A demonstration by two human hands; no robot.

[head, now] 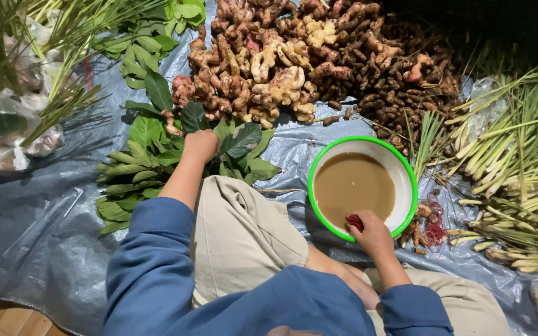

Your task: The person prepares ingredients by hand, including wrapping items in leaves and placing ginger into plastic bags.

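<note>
Blue long sleeves pushed up, beige trousers, hands (pixel 200 144) apparently bare

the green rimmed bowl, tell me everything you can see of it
The bowl is round and white inside with a bright green rim, enamel or plastic by its look. It sits upright on the grey tarp, about half full of murky brown liquid. The right hand rests on its near rim, holding something small and dark red.

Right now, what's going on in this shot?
A person sits on a grey tarp among piled produce. The left hand reaches into a heap of green leaves. The right hand pinches something small and red at the rim of a green-edged bowl of brown liquid. Ginger roots lie ahead, lemongrass stalks at right.
</note>
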